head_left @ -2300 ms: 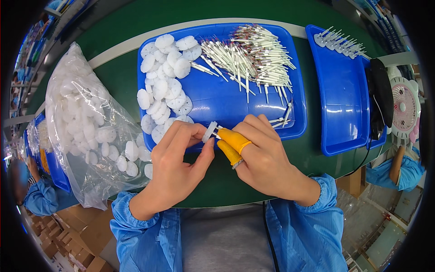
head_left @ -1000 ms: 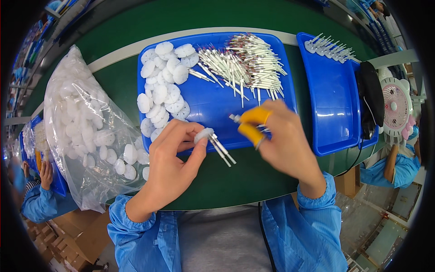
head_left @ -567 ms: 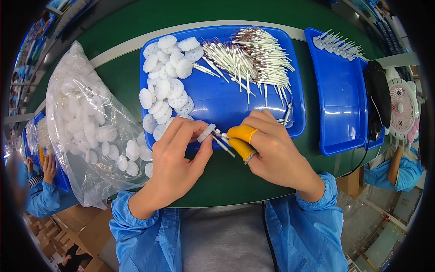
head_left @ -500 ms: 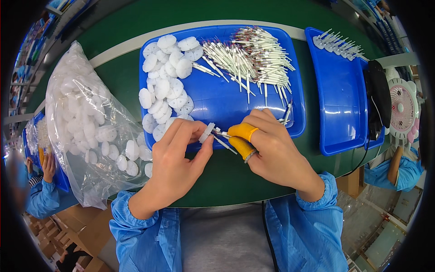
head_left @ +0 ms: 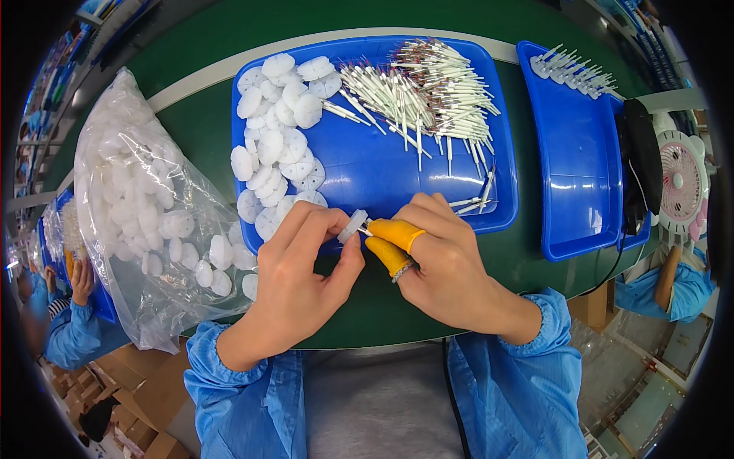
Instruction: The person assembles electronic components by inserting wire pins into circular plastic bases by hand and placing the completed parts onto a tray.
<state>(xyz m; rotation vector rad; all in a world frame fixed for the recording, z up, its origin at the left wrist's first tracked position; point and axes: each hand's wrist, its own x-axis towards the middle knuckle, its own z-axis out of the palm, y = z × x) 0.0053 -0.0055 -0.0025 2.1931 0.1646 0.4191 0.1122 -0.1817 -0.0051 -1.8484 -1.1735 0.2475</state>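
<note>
Head view, centre of the frame: the left hand [head_left: 294,279] pinches a small white plastic cap [head_left: 352,226] between thumb and fingertips, just over the near rim of the big blue tray [head_left: 367,164]; the right hand [head_left: 447,268], with yellow rubber covers on thumb and forefinger, grips a thin white stick [head_left: 367,229] whose tip meets the cap; the two hands touch at the fingertips above the green bench [head_left: 199,122]; in the tray, a heap of white caps [head_left: 279,149] lies at left-centre, and a pile of white sticks with reddish ends [head_left: 428,96] at upper centre; at left of the frame, a clear plastic bag [head_left: 145,206] full of white caps rests on the bench, touching the tray's left edge; at right, a second blue tray [head_left: 577,168] carries a few finished pieces [head_left: 569,70] at its far end; a small pink-and-white fan [head_left: 682,183] stands at the far right edge; another person in a blue sleeve [head_left: 73,336] shows at lower left.
</note>
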